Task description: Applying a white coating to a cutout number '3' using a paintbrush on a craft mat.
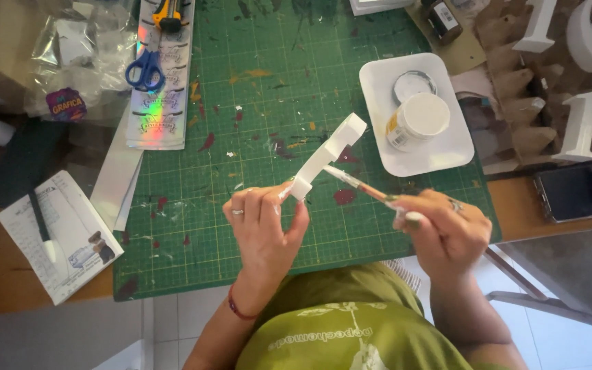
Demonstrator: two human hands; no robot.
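My left hand pinches the lower end of a white cut-out shape and holds it tilted above the green cutting mat. My right hand grips a thin paintbrush. Its white-tipped bristles touch the side of the shape near my left fingertips. Beyond the shape, a white tray carries a small paint jar lying on its side and its round lid.
Blue-handled scissors and a yellow utility knife lie on shiny sticker sheets at the mat's left. A notepad with a pen sits lower left. White cut-out numbers stand on cardboard at right, beside a dark phone.
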